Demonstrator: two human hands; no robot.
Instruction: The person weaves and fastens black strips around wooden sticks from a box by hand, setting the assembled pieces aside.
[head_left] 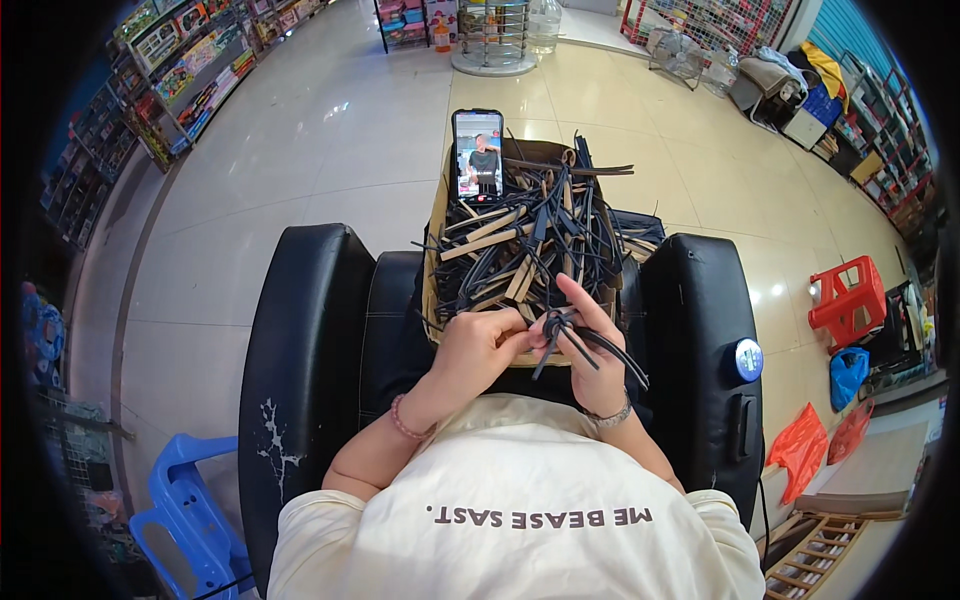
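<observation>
My right hand [597, 365] holds a small bunch of thin black straps [602, 340], its index finger stretched out. The straps cross in a knot-like tangle at my fingers, and their loose ends hang down to the right. My left hand [475, 352] is closed in a pinch right beside the tangle; what its fingertips grip is hidden. Just beyond both hands, a cardboard box [432, 290] sits between the armrests, heaped with black and tan strap pieces [535, 230]. A phone [478, 157] with a lit screen stands upright at the box's far left corner.
Black padded armrests [300, 330] [695, 330] flank me, the right one with a lit round button [747, 360]. A blue plastic chair [190, 510] stands at lower left. To the right are a red stool [848, 300] and plastic bags [798, 450]. Stocked shelves [185, 60] line the far left.
</observation>
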